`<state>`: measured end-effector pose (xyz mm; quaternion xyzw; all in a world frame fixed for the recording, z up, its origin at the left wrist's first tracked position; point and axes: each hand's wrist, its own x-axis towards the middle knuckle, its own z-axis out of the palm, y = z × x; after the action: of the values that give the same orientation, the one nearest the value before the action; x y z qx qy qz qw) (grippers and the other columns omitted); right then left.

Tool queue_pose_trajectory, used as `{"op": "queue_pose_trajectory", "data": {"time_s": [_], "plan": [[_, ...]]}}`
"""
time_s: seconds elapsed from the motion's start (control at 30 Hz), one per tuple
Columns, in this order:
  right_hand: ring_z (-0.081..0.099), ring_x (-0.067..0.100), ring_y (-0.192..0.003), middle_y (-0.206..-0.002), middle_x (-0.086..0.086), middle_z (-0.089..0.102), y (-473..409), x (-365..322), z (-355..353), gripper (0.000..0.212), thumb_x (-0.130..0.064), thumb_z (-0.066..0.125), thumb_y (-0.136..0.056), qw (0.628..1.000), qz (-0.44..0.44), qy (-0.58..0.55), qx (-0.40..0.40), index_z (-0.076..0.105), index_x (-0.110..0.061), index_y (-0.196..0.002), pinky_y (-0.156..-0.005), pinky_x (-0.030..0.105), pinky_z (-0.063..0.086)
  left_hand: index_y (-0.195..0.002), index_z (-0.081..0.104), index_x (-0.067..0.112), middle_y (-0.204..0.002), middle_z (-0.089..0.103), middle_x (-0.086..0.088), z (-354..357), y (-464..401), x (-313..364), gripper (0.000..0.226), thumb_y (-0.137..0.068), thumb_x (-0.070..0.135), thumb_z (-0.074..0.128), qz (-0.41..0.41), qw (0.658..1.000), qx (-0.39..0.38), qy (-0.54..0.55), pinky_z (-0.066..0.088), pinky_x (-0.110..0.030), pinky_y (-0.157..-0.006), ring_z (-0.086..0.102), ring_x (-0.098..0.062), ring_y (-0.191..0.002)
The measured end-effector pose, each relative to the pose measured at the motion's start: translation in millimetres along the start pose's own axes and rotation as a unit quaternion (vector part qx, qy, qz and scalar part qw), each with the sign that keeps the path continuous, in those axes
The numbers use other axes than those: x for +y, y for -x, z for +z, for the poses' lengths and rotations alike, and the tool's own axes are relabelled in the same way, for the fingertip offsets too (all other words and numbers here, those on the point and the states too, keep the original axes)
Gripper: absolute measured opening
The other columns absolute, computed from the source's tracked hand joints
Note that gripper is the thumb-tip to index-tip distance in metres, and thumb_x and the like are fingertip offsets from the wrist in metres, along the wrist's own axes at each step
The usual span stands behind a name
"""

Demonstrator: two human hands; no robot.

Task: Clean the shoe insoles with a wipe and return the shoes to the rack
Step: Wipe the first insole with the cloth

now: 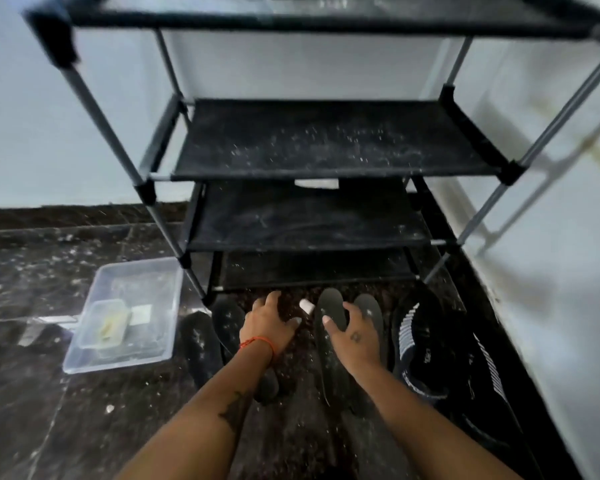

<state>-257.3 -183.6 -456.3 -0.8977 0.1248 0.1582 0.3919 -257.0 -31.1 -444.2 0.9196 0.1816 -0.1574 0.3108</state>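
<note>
Insoles are laid out on the dark floor before the black rack, whose shelves are seen bare and dusty; the right hand is spread over two of them, fingers loose; the left hand is rested open beside another pair; black shoes are set right of the insoles by the wall; a clear tub is placed at left.

Dark speckled stone floor meeting pale walls: far wall, right wall with a yellowish stain. A dark skirting band runs along the far wall's base.
</note>
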Motion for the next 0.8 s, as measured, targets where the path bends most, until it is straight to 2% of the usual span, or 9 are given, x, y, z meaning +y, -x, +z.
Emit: {"op": "queue_pose_trajectory", "data": {"time_s": [0.2,0.43,0.53,0.63,0.8], "plan": [[0.039,0.026,-0.129,-0.142,0.009,0.04,17,-109,4,0.064,-0.049,0.053,-0.088,0.993,-0.121,0.014,-0.001,0.033,-0.02,-0.141,-0.102,0.036,0.037,-0.145,0.031,0.024,-0.146,0.037,-0.008,-89,8,-12,0.07,-0.086,0.042,0.063,0.02,0.994,0.103,0.024,0.039,-0.045,-0.104,0.042,-0.03,-0.129],[0.039,0.024,-0.129,-0.141,0.008,0.041,37,-203,69,0.061,-0.049,0.054,-0.087,0.978,-0.204,0.033,-0.014,0.037,-0.02,-0.139,-0.102,0.033,0.034,-0.147,0.027,0.021,-0.149,0.032,-0.005,-147,15,-94,0.073,-0.087,0.045,0.06,0.001,0.97,0.238,0.039,0.036,-0.044,-0.106,0.035,-0.027,-0.134],[0.041,0.024,-0.126,-0.137,0.008,0.044,40,-219,115,0.057,-0.045,0.056,-0.087,0.97,-0.238,0.038,-0.024,0.041,-0.018,-0.136,-0.101,0.031,0.034,-0.149,0.025,0.019,-0.152,0.028,-0.008,-155,9,-146,0.076,-0.087,0.048,0.059,-0.039,0.963,0.267,0.022,0.03,-0.041,-0.11,0.029,-0.026,-0.138],[0.043,0.024,-0.124,-0.135,0.009,0.046,39,-222,166,0.057,-0.043,0.059,-0.087,0.963,-0.263,0.039,-0.048,0.044,-0.016,-0.134,-0.102,0.032,0.035,-0.15,0.022,0.02,-0.155,0.021,-0.008,-152,2,-195,0.08,-0.086,0.051,0.058,-0.098,0.957,0.273,0.005,0.029,-0.043,-0.109,0.024,-0.028,-0.14],[0.038,0.025,-0.128,-0.139,0.01,0.041,21,-212,248,0.057,-0.04,0.058,-0.087,0.952,-0.276,0.08,-0.109,0.041,-0.016,-0.137,-0.105,0.031,0.029,-0.148,0.026,0.017,-0.153,0.026,-0.012,-128,-17,-267,0.083,-0.082,0.053,0.062,-0.153,0.95,0.272,-0.03,0.03,-0.047,-0.109,0.025,-0.031,-0.139]]}}
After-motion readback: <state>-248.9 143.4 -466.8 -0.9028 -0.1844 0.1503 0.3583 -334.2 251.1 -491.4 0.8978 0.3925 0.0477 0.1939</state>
